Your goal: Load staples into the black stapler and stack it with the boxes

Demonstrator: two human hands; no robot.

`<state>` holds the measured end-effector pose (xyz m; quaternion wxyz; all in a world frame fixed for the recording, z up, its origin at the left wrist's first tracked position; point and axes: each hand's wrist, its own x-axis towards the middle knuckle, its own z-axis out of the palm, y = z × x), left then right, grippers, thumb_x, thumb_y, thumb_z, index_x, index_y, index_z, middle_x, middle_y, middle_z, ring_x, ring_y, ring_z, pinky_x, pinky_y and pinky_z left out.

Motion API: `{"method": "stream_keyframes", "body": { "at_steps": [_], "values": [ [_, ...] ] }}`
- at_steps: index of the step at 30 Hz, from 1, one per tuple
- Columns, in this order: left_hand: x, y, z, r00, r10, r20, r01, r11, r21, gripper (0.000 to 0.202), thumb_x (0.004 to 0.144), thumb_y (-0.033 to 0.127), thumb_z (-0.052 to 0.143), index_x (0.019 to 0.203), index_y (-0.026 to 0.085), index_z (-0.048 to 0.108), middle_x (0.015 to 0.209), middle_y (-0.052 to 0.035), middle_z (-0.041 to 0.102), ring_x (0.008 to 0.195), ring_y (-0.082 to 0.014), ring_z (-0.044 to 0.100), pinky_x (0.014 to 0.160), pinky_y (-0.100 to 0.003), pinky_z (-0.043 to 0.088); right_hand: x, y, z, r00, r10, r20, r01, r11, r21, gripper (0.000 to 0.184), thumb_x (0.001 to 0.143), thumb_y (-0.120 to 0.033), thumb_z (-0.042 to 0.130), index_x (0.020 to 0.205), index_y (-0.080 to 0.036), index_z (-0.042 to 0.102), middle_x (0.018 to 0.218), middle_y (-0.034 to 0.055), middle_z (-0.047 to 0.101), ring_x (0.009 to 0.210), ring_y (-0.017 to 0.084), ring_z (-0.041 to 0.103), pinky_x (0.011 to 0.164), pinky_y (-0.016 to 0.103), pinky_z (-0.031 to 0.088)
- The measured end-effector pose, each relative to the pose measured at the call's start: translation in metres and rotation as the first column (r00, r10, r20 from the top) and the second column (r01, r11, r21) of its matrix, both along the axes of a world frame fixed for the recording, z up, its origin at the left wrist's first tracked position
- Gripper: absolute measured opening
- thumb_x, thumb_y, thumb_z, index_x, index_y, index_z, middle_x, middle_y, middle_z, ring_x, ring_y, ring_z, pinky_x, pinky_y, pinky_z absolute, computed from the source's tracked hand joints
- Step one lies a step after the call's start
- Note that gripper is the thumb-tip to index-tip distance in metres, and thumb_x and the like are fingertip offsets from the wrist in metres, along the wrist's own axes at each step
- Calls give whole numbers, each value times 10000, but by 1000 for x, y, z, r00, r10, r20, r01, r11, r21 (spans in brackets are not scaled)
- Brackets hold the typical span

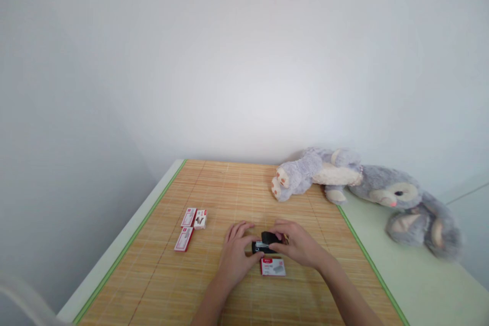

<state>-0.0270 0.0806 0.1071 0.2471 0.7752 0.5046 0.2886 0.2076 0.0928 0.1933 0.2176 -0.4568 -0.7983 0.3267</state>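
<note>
A small black stapler [263, 248] lies on the bamboo mat with its top lifted, so the metal inside shows. My left hand [237, 249] steadies its left end between thumb and index finger, while the other fingers stretch forward over the mat. From the right, my right hand [296, 242] grips the raised black top with thumb and fingers; part of the stapler is hidden behind them. Just in front of the stapler lies a white and red staple box [273, 267].
Two red-edged white boxes [188, 217] and a smaller box with a stapler picture [200, 219] lie on the left of the bamboo mat [160, 285]. A grey plush rabbit [336, 175] stretches across the back right, over the mat's green edge, near the wall.
</note>
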Motion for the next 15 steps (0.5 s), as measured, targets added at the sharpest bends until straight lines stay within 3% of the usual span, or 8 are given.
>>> {"method": "stream_keyframes", "body": {
  "at_steps": [4,9,12,15],
  "values": [
    [1,1,1,1000,0,5,0,1000,19,286,775,462,828,1029,342,772,1411,-27,617,1389,-307,454,1220,-560,265,-16,2,-19,995,-10,102,8,1000,22,31,784,-224,745,799,-232,719,818,-16,607,752,162,555,679,260,365],
    [-6,-5,0,998,-38,41,37,999,28,326,840,425,764,1147,322,733,1417,-54,603,1385,-309,458,1200,-555,312,-14,-1,-28,994,-37,103,37,999,4,129,790,-281,776,914,-255,753,965,11,613,874,188,583,759,268,423],
    [-15,-18,-2,995,16,102,-19,999,28,254,938,244,578,1160,288,692,1321,-63,630,1282,-258,530,1118,-490,416,-5,-4,-31,991,-87,98,87,996,8,197,800,-305,775,994,-269,767,1000,23,614,916,201,590,795,282,438],
    [-13,-36,0,996,-28,88,26,999,24,389,849,33,450,1047,274,682,1183,-39,646,1166,-213,567,1022,-416,468,4,-5,-36,985,-153,77,153,988,6,202,811,-330,761,1002,-263,769,974,24,626,906,204,597,790,288,438]
  ]
}}
